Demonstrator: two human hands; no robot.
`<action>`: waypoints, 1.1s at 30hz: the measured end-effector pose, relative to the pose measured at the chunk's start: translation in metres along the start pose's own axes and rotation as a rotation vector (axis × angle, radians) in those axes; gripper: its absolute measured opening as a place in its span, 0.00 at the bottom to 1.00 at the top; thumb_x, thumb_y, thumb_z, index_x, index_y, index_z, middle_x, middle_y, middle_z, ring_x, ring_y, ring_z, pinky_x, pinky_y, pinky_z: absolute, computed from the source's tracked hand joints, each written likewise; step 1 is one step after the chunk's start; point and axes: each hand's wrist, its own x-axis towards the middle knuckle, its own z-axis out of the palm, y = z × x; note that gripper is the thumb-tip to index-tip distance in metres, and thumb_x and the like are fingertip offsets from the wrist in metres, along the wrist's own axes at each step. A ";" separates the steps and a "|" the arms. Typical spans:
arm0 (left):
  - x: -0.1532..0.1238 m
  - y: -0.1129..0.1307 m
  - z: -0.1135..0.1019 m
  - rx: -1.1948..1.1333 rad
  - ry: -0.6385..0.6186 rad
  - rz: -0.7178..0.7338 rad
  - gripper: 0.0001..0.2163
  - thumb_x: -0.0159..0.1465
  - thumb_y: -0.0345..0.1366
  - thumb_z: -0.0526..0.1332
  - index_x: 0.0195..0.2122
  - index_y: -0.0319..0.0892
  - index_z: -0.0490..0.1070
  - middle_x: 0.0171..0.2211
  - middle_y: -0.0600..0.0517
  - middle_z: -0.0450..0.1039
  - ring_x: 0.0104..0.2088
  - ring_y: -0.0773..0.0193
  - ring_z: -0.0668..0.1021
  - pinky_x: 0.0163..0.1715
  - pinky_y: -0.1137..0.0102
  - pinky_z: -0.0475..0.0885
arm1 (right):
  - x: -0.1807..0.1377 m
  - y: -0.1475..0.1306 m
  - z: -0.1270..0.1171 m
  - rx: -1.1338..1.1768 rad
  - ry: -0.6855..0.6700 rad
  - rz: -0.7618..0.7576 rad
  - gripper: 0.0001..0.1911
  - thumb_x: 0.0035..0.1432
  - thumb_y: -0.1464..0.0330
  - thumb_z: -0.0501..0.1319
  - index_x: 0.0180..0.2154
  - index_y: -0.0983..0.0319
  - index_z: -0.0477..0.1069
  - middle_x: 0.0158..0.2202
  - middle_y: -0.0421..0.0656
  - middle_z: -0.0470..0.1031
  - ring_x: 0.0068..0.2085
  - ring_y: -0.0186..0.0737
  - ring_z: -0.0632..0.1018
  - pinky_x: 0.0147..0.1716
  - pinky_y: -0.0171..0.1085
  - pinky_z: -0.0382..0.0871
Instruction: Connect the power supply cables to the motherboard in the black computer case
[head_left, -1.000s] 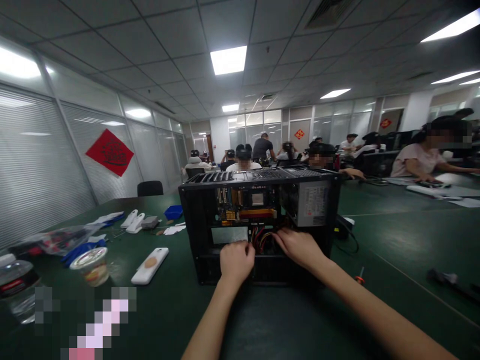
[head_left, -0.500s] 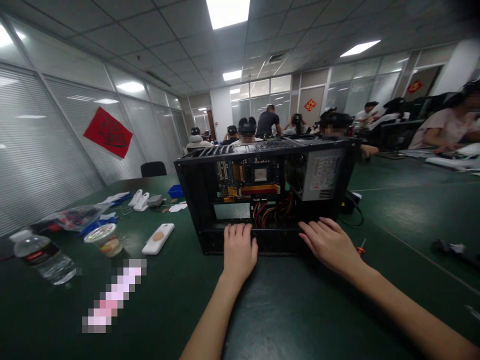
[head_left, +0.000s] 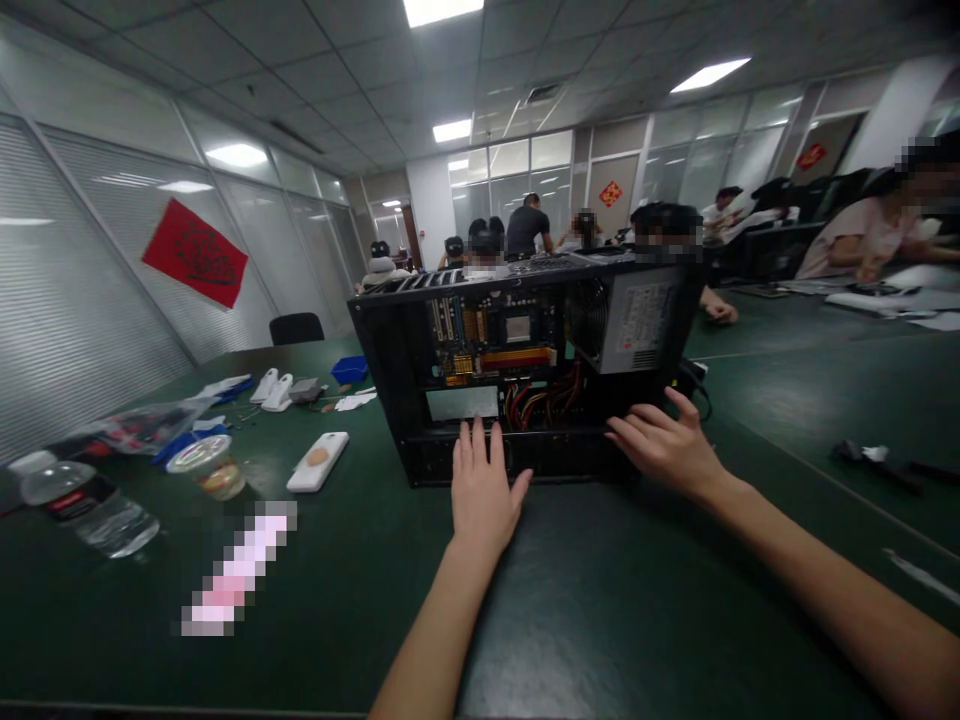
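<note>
The left hand (head_left: 484,490) has its fingers outstretched by the lower edge of the computer case (head_left: 525,378); the right hand (head_left: 671,445), loosely spread, is near its right end. Both look empty; contact I can't judge. The case stands on the green counter (head_left: 345,590).

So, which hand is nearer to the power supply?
The right hand. It is below the power supply; the left hand is lower and farther to the left.
</note>
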 end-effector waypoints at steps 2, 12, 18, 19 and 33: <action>0.002 0.002 0.000 0.008 -0.016 -0.018 0.37 0.67 0.54 0.54 0.70 0.33 0.51 0.71 0.35 0.44 0.71 0.40 0.45 0.67 0.48 0.52 | 0.004 -0.002 -0.006 0.025 -0.004 0.000 0.12 0.67 0.66 0.56 0.41 0.61 0.78 0.31 0.43 0.80 0.41 0.43 0.76 0.63 0.52 0.49; 0.019 -0.009 -0.002 -0.022 -0.025 -0.105 0.31 0.70 0.53 0.48 0.68 0.37 0.57 0.70 0.35 0.48 0.71 0.42 0.50 0.66 0.50 0.53 | 0.020 -0.019 -0.028 0.120 0.000 -0.019 0.15 0.67 0.67 0.54 0.34 0.61 0.78 0.28 0.44 0.78 0.36 0.42 0.74 0.61 0.51 0.57; 0.067 -0.041 -0.023 -0.178 -0.220 -0.219 0.27 0.72 0.50 0.40 0.56 0.42 0.73 0.58 0.41 0.70 0.60 0.48 0.70 0.63 0.54 0.58 | 0.036 -0.046 -0.047 0.080 0.076 -0.204 0.16 0.67 0.68 0.55 0.28 0.62 0.76 0.21 0.42 0.72 0.28 0.40 0.69 0.52 0.43 0.65; 0.073 -0.043 -0.024 -0.195 -0.245 -0.267 0.26 0.72 0.50 0.43 0.57 0.43 0.72 0.58 0.42 0.71 0.60 0.47 0.70 0.62 0.54 0.59 | 0.038 -0.050 -0.049 0.050 0.103 -0.243 0.16 0.67 0.68 0.56 0.28 0.63 0.76 0.22 0.43 0.72 0.27 0.40 0.69 0.49 0.42 0.66; 0.088 -0.048 0.004 -0.198 -0.130 -0.226 0.20 0.61 0.31 0.51 0.48 0.55 0.78 0.60 0.57 0.70 0.63 0.48 0.63 0.65 0.41 0.45 | 0.061 -0.021 -0.061 0.346 -0.106 -0.695 0.16 0.70 0.61 0.52 0.41 0.59 0.77 0.33 0.41 0.79 0.36 0.36 0.77 0.52 0.39 0.66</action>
